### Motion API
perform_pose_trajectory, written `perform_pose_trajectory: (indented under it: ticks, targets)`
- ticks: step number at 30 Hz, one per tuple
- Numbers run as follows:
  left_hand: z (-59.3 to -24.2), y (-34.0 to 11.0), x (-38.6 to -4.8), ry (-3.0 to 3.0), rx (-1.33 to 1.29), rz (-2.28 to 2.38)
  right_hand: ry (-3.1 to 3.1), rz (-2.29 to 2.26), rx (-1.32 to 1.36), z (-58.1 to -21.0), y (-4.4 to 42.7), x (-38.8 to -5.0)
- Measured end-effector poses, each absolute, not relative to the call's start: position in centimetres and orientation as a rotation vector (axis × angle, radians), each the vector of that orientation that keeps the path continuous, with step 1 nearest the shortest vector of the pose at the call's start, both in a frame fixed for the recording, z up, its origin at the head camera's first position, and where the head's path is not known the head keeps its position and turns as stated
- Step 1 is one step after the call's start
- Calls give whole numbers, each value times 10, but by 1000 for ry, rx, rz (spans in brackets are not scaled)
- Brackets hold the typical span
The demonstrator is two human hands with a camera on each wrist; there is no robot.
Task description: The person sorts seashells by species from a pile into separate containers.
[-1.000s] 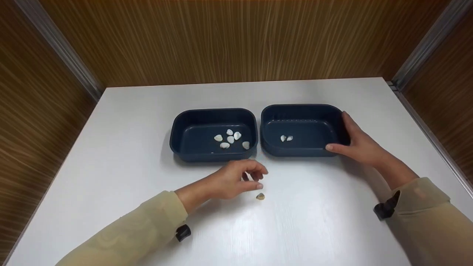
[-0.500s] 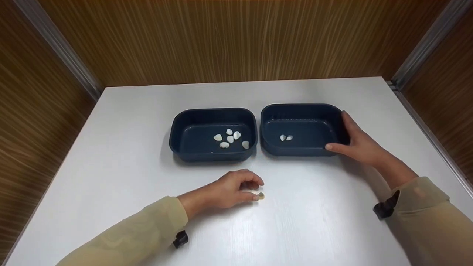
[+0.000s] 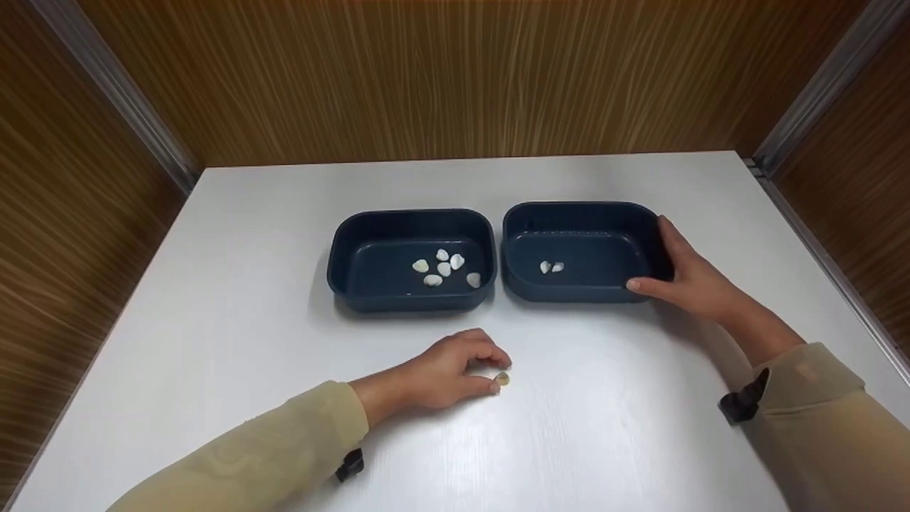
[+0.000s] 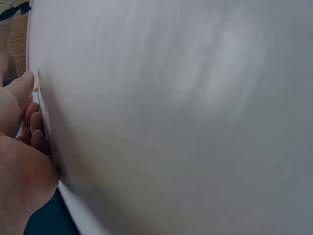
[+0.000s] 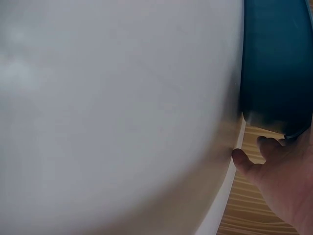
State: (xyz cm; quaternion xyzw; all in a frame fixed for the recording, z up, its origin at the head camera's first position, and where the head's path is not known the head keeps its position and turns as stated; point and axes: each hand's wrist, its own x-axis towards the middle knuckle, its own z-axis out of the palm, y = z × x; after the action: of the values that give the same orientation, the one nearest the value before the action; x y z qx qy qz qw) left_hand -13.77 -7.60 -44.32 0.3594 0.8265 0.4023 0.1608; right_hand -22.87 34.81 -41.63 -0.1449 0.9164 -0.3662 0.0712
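In the head view my left hand point(image 3: 451, 373) is low over the table, its thumb and index finger pinching a small yellowish-brown shell point(image 3: 502, 379). Part of that shell shows by the thumb tip in the left wrist view. My right hand point(image 3: 700, 284) grips the right end of a dark blue rectangular container point(image 3: 579, 293), thumb on the front rim and fingers along the end wall. Two small pale shells point(image 3: 545, 267) lie inside it. To its left, a matching dark blue container point(image 3: 409, 302) holds several whitish shells point(image 3: 433, 281).
Both containers stand side by side on a white table point(image 3: 583, 427), a narrow gap between them. Wood-grain panels point(image 3: 455, 78) rise behind and at both sides. A metal strip point(image 3: 832, 256) runs along the right edge.
My left hand has come down toward the front, and its thumb and index finger have closed on the small shell. The right hand and both containers stay where they were.
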Motion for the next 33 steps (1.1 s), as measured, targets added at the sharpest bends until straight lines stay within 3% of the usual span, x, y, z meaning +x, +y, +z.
perform_pose_trajectory:
  ticks: [33]
  targets:
    - [-447, -76, -136, 2417, 1076, 1130, 2755, -1059, -386, -414, 345, -227]
